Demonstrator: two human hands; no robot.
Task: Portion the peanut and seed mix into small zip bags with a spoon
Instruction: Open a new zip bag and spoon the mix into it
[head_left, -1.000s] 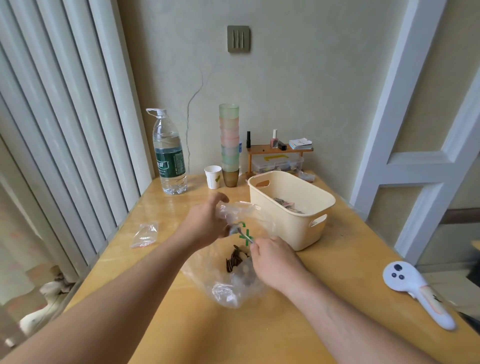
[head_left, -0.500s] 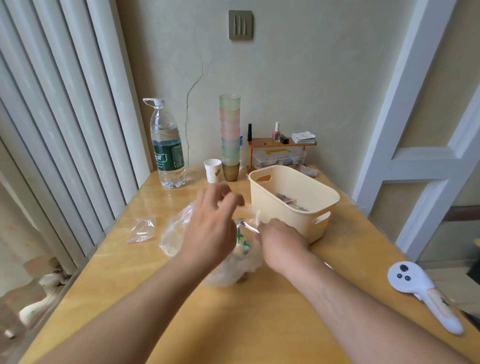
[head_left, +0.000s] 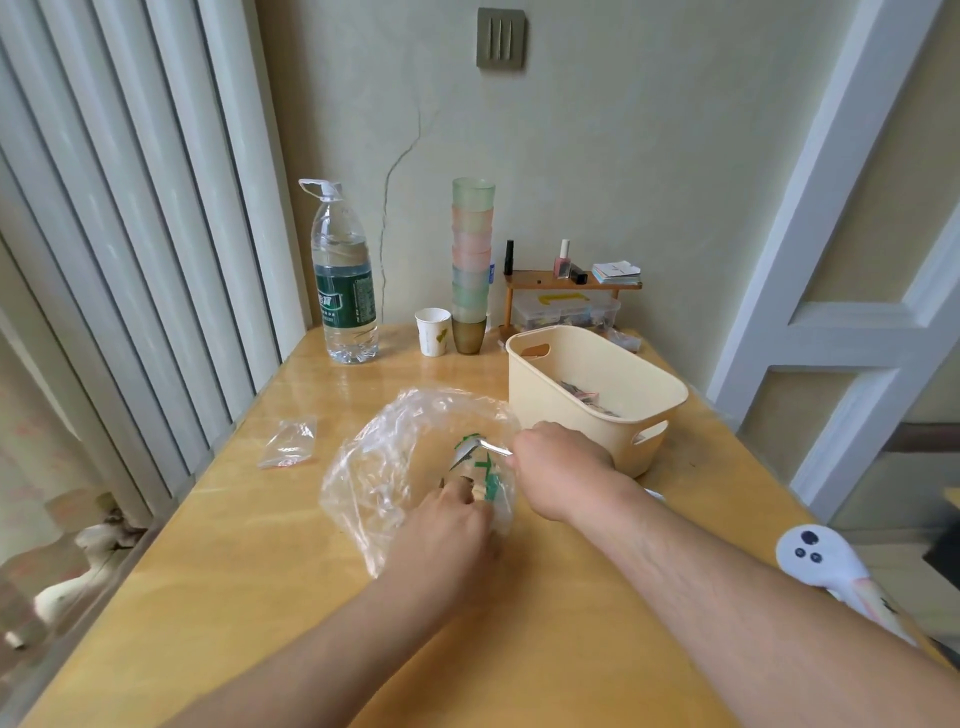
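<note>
The table (head_left: 260, 597) is yellow wood, smooth and shiny. It sits in a corner with a pale green wall that has a long crack. White slats stand on the left and a white door frame on the right.

A big clear plastic bag (head_left: 384, 467) lies crumpled in the middle of the table. It is thin and crinkly, with green marks on it. The right hand (head_left: 563, 470) is closed around the handle of a shiny metal spoon (head_left: 470, 449), and the spoon's bowl is in the bag. The left hand (head_left: 447, 535) rests on the near edge of the bag; I cannot tell if its fingers pinch it. A small zip bag (head_left: 288, 444) lies flat and apart on the left.

A cream plastic basket (head_left: 566, 400) stands just behind the right hand. Further back are a tall water bottle (head_left: 343, 291), a paper cup (head_left: 432, 331) and a stack of pastel cups (head_left: 471, 265). A white controller (head_left: 826, 564) lies at the right edge.
</note>
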